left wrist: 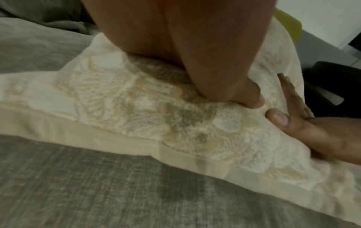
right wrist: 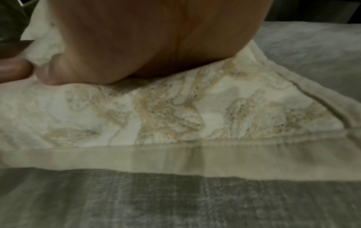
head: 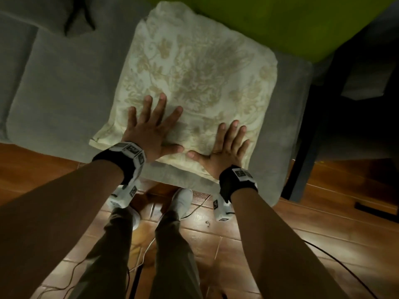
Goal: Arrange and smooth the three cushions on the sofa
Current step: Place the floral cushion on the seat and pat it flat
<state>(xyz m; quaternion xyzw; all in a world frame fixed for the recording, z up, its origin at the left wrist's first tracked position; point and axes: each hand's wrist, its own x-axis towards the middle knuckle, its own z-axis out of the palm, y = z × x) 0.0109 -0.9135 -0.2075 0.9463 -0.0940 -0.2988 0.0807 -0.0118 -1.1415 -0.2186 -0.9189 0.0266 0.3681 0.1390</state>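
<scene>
A cream cushion [head: 194, 78] with a beige floral pattern lies flat on the grey sofa seat [head: 60, 89]. My left hand [head: 151, 126] presses on its near left part, palm down, fingers straight and spread. My right hand [head: 226, 147] lies flat on its near right part, fingers spread too. The two thumbs nearly meet at the cushion's front edge. In the left wrist view my left hand's palm [left wrist: 185, 46] sinks into the cushion [left wrist: 156, 115], with the right hand [left wrist: 312, 128] beside it. The right wrist view shows my right hand's palm [right wrist: 146, 38] on the cushion [right wrist: 175, 115]. Only this one cushion is visible.
A green surface [head: 269, 20] lies behind the cushion. A dark object [head: 77, 18] sits on the sofa at the back left. A dark table leg [head: 306, 137] stands right of the sofa. Cables [head: 323, 251] trail over the wooden floor [head: 280, 223] by my feet.
</scene>
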